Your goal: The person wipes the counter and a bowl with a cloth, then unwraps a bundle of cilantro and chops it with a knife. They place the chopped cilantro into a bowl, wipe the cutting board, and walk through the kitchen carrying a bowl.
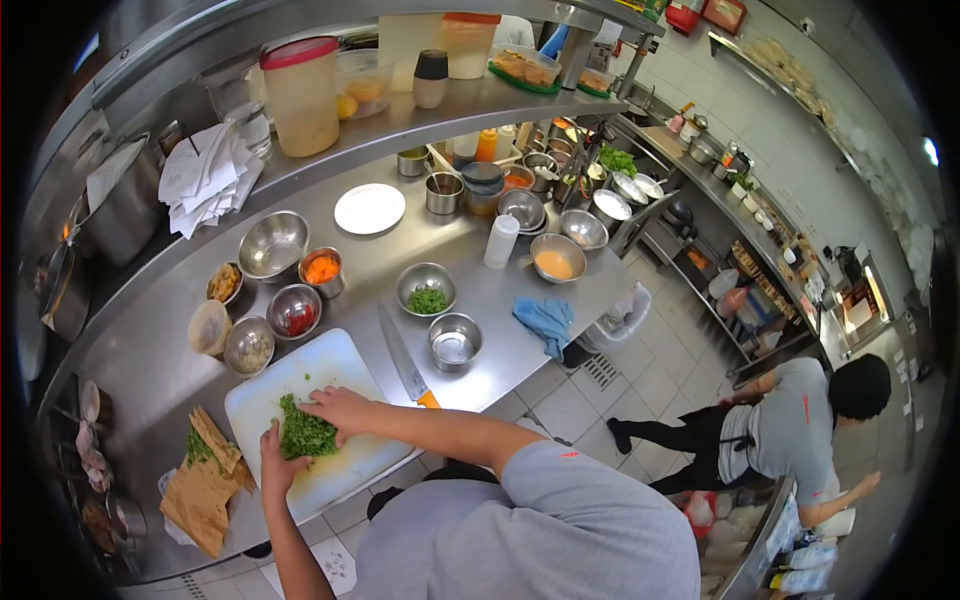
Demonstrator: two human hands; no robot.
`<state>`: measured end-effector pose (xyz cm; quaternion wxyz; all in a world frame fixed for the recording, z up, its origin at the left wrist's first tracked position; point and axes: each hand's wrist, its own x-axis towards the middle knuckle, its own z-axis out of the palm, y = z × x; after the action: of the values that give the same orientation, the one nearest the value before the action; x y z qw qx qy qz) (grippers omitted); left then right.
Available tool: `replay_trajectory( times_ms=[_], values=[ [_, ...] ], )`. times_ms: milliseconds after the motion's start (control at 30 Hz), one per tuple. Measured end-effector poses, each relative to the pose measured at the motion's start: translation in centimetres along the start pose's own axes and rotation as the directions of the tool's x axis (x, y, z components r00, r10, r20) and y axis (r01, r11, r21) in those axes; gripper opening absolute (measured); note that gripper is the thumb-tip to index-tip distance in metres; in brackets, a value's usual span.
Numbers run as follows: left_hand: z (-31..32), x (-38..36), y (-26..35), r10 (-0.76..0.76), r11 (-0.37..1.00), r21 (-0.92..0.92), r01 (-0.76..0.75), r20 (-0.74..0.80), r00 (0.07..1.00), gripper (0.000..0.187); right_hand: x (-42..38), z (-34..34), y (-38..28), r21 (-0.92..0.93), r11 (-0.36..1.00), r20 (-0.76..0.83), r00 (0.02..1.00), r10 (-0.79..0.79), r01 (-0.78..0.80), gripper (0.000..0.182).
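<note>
Chopped green herbs (308,432) lie in a pile on a white cutting board (365,445). My left hand (279,460) touches the pile's left edge, thumb and fingers apart. From the right, my right hand (340,412) rests against the herbs with its fingers spread. A large knife (402,350) with an orange handle lies beside the board. Beyond it stand a metal bowl of chopped greens (428,298) and an empty metal bowl (455,341). Brown paper (205,500) with more greens is left of the board.
Small bowls with orange pieces (322,269) and red pieces (296,312) stand behind the board. Further back are a white plate (370,209) and a squeeze bottle (501,242). A blue cloth (545,325) lies at the right edge. A co-worker (780,420) stands at the right.
</note>
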<state>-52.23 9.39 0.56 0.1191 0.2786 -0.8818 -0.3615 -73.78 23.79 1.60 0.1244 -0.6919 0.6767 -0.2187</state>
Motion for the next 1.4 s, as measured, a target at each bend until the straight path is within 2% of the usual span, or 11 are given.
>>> replay_trajectory(
  times_ms=[200,267,400,467,500,600,800,933,1000,1100,1400],
  values=[
    [4.4,3.7,-2.7,0.076,0.997,0.000,-0.076,0.009,0.997,0.061,3.1,4.6,0.8,0.161,0.965,0.057,0.978,0.201,-0.207,0.071],
    [4.0,4.2,-2.3,-0.099,0.968,-0.228,0.103,0.031,0.995,0.055,4.0,6.3,0.8,0.283,0.937,-0.005,0.976,0.217,-0.206,0.061],
    [1.8,4.5,-1.7,-0.068,0.922,-0.386,0.029,-0.089,0.994,0.029,6.0,2.8,0.3,0.514,0.845,0.021,0.988,0.156,-0.145,0.044],
    [0.7,4.7,-1.7,0.133,0.963,-0.191,-0.191,-0.280,0.951,0.037,6.2,1.4,-0.2,0.389,0.918,-0.140,0.980,0.144,-0.080,0.045],
    [-1.7,3.8,2.0,-0.206,0.886,-0.430,0.174,-0.027,0.978,0.040,6.7,-1.1,-1.1,0.466,0.885,-0.110,0.991,0.077,-0.017,0.047],
    [-2.4,4.1,2.0,-0.007,0.874,-0.476,-0.093,-0.203,0.979,0.041,7.7,-4.6,-2.3,0.451,0.892,-0.140,0.989,0.038,0.030,0.043],
    [-3.4,3.0,2.6,-0.097,0.854,-0.520,-0.009,-0.176,0.980,0.040,7.9,-8.4,-4.7,0.449,0.883,-0.010,0.987,0.158,-0.137,0.034],
    [-2.6,2.5,1.6,-0.148,0.814,-0.581,-0.005,-0.215,0.965,0.031,8.0,-7.7,-4.6,0.345,0.926,-0.171,0.959,0.224,-0.155,0.032],
    [-2.6,2.4,1.6,-0.192,0.871,-0.488,0.056,-0.233,0.953,0.023,7.9,-6.1,-3.3,0.337,0.911,-0.206,0.926,0.318,-0.238,0.029],
    [-3.5,1.6,3.7,-0.169,0.985,-0.086,0.152,-0.240,0.956,0.014,6.9,-3.5,0.5,0.336,0.916,0.101,0.975,0.196,-0.219,0.018],
    [2.9,6.1,1.9,0.081,0.939,0.344,-0.021,-0.161,0.984,0.030,6.0,3.3,4.5,-0.036,0.953,-0.100,0.950,0.297,-0.302,0.009]
  ],
)
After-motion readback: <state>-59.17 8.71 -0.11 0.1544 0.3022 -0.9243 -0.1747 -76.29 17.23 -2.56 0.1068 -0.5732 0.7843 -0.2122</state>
